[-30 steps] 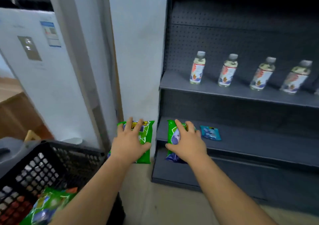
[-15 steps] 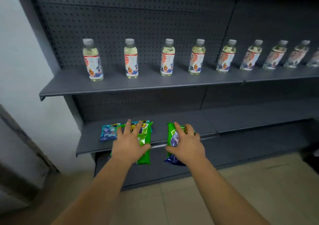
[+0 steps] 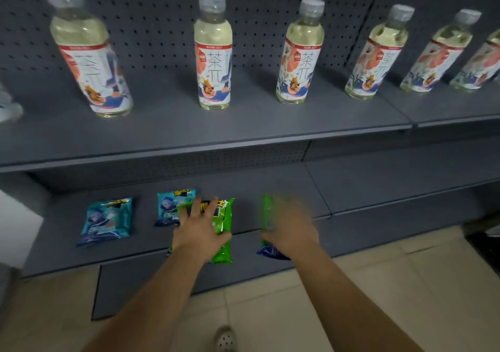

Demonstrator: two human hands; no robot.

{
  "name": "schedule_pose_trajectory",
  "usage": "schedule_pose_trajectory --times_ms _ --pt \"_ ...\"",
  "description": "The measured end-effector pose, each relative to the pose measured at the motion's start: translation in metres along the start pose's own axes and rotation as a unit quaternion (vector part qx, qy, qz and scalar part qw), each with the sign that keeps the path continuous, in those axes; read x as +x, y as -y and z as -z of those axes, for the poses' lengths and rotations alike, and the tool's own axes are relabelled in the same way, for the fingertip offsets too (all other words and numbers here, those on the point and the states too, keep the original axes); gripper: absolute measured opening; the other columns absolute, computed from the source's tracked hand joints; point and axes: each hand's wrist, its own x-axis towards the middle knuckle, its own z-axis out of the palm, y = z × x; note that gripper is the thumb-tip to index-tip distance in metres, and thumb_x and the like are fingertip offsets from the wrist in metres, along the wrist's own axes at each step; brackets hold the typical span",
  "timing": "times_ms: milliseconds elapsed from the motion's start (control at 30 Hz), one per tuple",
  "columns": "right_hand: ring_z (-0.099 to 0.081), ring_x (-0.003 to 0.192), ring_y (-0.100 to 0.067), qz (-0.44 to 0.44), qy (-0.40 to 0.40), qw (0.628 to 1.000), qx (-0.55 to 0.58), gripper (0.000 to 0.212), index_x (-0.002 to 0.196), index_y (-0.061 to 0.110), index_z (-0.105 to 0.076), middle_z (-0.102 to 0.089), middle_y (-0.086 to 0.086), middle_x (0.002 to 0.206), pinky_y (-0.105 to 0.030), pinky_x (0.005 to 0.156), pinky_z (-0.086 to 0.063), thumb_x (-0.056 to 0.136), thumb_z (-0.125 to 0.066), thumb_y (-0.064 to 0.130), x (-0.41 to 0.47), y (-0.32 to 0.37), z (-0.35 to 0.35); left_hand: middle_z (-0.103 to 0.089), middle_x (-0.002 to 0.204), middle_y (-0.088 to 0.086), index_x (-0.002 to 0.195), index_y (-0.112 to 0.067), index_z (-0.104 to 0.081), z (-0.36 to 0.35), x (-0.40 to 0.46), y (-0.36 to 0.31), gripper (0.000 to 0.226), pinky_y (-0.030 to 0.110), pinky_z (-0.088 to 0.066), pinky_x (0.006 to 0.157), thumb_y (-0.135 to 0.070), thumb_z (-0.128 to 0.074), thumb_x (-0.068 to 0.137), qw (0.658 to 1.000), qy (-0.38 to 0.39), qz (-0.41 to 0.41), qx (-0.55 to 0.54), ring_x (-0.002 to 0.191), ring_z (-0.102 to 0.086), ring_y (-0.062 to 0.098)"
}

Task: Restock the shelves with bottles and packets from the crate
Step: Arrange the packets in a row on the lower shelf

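A: You've got a green packet [image 3: 220, 224] under your left hand [image 3: 201, 232], fingers spread over its top and thumb hooked round its right edge, so you're gripping it. It sits at the front lip of the lower shelf [image 3: 378, 189], its near end hanging past the edge.

B: And your right hand [image 3: 290, 230] has a second green packet [image 3: 266, 213], though that hand is badly blurred; it looks wrapped around the packet, but I can't swear to the finger positions.

A: Watch the left one. It's overlapping the blue packet [image 3: 170, 208] behind it. Push it straight in and you could shove that blue one askew.

B: There's another blue packet [image 3: 107, 222] further left, lying clear. Let go too early, though, and either green one could tip off the lip onto the floor.

A: Bottles [image 3: 213, 51] stand in a row on the upper shelf [image 3: 243, 132], well above. Lift high and you'd risk knocking that shelf edge.
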Motion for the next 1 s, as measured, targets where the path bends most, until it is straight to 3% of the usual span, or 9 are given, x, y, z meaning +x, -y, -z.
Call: schedule_pose_trajectory --times_ms 467,733,1000 --pt "-0.016 0.142 -0.039 0.063 0.085 0.993 -0.06 0.096 0.152 0.043 -0.008 -0.007 -0.002 0.159 -0.054 0.098 -0.046 0.079 -0.067 0.061 0.207 -0.066 -0.061 0.001 0.161 -0.001 0.151 -0.04 -0.005 -0.113 0.166 -0.046 0.095 0.057 -0.039 0.103 -0.065 -0.059 0.078 0.994 0.044 0.094 0.045 0.143 -0.009 0.041" --pt "-0.013 0.143 -0.04 0.083 0.083 0.986 -0.122 0.098 0.153 0.044 -0.002 -0.003 0.0 0.161 -0.049 0.095 -0.046 0.079 -0.063 0.066 0.276 -0.069 -0.102 0.004 0.162 0.001 0.153 -0.037 -0.004 -0.149 0.215 -0.039 0.096 0.056 -0.037 0.103 -0.063 -0.06 0.08 0.989 0.03 0.142 0.031 0.144 -0.007 0.04" --pt "-0.011 0.143 -0.042 0.06 0.111 0.982 -0.14 0.101 0.153 0.043 -0.002 -0.001 -0.001 0.161 -0.052 0.098 -0.043 0.078 -0.065 0.068 0.308 -0.074 -0.11 0.008 0.162 0.0 0.152 -0.039 -0.001 -0.165 0.244 -0.037 0.093 0.057 -0.036 0.104 -0.062 -0.057 0.082 0.992 0.024 0.119 0.019 0.145 -0.004 0.04"
